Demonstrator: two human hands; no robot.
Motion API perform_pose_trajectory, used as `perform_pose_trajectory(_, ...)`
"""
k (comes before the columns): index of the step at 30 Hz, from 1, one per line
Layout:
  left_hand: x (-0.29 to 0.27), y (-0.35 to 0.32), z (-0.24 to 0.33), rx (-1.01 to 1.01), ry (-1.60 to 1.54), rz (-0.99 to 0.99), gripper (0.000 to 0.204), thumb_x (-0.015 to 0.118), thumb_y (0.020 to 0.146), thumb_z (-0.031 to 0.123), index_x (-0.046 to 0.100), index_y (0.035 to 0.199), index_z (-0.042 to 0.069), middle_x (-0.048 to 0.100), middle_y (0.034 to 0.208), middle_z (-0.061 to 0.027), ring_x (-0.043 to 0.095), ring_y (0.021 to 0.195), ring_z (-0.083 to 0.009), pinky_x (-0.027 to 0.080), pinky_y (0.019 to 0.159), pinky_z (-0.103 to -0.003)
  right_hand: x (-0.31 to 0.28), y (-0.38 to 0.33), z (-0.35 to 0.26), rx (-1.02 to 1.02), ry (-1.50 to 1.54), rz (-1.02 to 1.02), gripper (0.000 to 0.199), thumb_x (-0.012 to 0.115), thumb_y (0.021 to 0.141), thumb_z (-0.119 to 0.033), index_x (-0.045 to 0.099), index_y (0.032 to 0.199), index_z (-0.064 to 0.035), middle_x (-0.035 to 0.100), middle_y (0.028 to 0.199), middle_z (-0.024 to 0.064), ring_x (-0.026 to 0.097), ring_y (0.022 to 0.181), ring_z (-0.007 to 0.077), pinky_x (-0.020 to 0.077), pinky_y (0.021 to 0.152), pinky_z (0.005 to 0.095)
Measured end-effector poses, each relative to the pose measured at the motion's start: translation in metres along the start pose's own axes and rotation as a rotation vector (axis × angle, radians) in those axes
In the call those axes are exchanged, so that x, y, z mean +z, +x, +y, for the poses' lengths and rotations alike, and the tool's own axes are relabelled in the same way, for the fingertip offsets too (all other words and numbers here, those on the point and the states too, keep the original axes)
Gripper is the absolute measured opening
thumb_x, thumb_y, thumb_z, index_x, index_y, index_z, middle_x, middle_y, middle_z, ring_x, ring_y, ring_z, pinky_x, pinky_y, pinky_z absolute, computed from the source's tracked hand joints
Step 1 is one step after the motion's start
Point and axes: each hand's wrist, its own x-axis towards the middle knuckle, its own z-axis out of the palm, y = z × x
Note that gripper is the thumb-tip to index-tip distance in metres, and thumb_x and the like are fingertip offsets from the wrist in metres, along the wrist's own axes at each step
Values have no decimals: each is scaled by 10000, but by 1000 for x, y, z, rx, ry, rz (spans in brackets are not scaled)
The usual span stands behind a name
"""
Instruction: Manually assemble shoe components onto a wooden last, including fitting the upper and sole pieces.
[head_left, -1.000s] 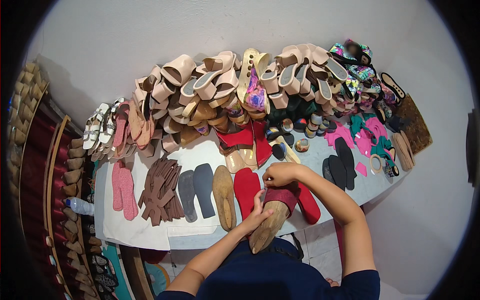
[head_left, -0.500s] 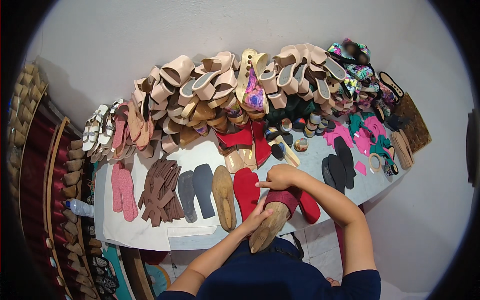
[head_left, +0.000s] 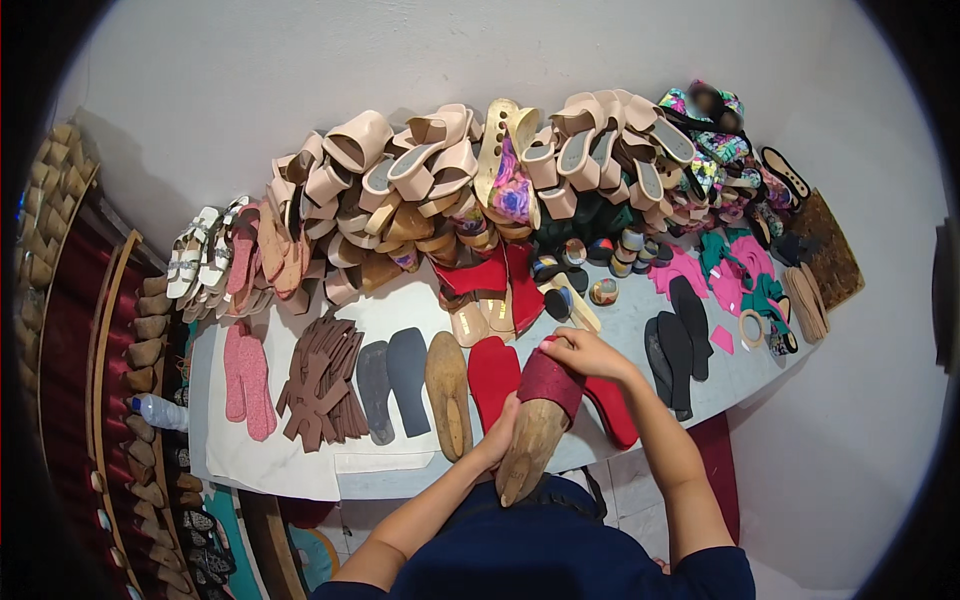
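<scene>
Item: wooden shoe last (head_left: 530, 448), held at the near table edge, at 6 o'clock from the frame's middle, heel end toward us. A dark red glittery strap (head_left: 550, 380) wraps over its upper part.

Hands: our left hand (head_left: 497, 430) cups the last's left side, fingers curled narrowly against the wood. Our right hand (head_left: 585, 352), at 1 o'clock from the last, pinches the strap's far edge with fingers closed on it.

Table (head_left: 400, 470), pale grey, curved: red insoles (head_left: 493, 377) lie just left of the last, and a second wooden last (head_left: 448, 392) lies beside them. Dark grey insoles (head_left: 393, 378), brown cut strap pieces (head_left: 320, 380) and pink glitter insoles (head_left: 248, 375) follow toward 9 o'clock. Black insoles (head_left: 682, 340) lie at 3 o'clock, with pink and teal cut pieces (head_left: 735, 275) beyond them.

Back row, 12 o'clock: a heap of beige slide sandals (head_left: 430, 170); white sandals (head_left: 200, 255) at 10 o'clock.

Packages and labels: a clear plastic bottle (head_left: 158, 411) with a blue cap lies at 9 o'clock, off the table. We see no readable signs.

Hard to make out: a blurred patch tops the patterned sandals (head_left: 705, 140) at 1 o'clock. Racks of lasts (head_left: 150, 330) along the left are cut by the dark rim. The strap's underside and our left fingertips are hidden.
</scene>
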Motion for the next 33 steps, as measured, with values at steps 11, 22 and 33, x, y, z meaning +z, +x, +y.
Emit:
perform_pose_trajectory(11,-32,6,4,108,-259,270,137,452,869,149,431,984,78,503,998,-45,476,969,-144,358,891,-310,16,7,-16,52,178,-1,330,465,851,-310,541,725,-15,417,547,-38,358,523,46,303,471,218)
perform_pose_trajectory(22,-44,7,4,56,-302,285,57,500,838,109,467,862,70,546,832,-30,542,769,-109,446,729,-250,21,13,-13,18,282,-91,283,478,851,-248,505,680,-23,421,563,-58,350,525,27,288,463,199)
perform_pose_trajectory(33,-25,23,39,90,91,336,177,448,883,256,454,850,82,476,763,43,423,694,-19,354,617,-172,19,21,-24,-101,-35,-22,376,483,811,-360,590,799,0,543,591,118,501,530,190,404,529,296)
